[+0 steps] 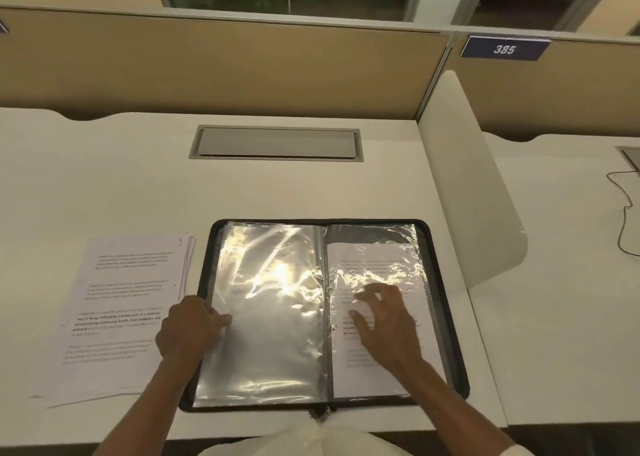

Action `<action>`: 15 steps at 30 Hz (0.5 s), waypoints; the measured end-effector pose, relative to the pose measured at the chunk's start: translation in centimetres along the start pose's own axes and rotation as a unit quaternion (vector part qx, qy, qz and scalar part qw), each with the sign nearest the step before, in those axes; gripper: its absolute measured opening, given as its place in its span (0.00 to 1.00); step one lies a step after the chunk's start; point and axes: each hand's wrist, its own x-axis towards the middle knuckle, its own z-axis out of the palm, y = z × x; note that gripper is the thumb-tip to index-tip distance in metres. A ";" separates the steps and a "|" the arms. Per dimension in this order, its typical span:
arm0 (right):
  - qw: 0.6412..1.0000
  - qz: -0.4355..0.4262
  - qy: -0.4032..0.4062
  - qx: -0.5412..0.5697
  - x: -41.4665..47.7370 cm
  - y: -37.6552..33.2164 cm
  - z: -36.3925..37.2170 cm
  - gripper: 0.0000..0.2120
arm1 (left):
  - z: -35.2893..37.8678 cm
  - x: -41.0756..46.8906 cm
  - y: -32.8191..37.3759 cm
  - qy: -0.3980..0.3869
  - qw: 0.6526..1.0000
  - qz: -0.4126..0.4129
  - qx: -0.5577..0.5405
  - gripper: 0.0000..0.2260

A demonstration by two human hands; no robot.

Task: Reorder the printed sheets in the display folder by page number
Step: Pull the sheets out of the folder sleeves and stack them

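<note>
Display folder (450, 344) open flat on desk (311, 188), your right hand (388, 331) fingers spread, resting on the sleeved sheet (374, 261), your left hand (187, 327) curled at the left sleeve (270, 299) edge, pinch unclear, loose sheets (128, 299) just left

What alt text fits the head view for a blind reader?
An open display folder lies on a white desk; the right hand touches a printed sheet in its right sleeve, the left hand rests at the edge of the glossy left sleeve. A stack of sheets lies left of it.
</note>
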 end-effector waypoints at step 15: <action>0.982 0.083 -0.145 -0.093 9.0 10.0 -2.6 0.48 | 9.4 -8.3 9.4 0.027 0.912 0.402 0.076 0.15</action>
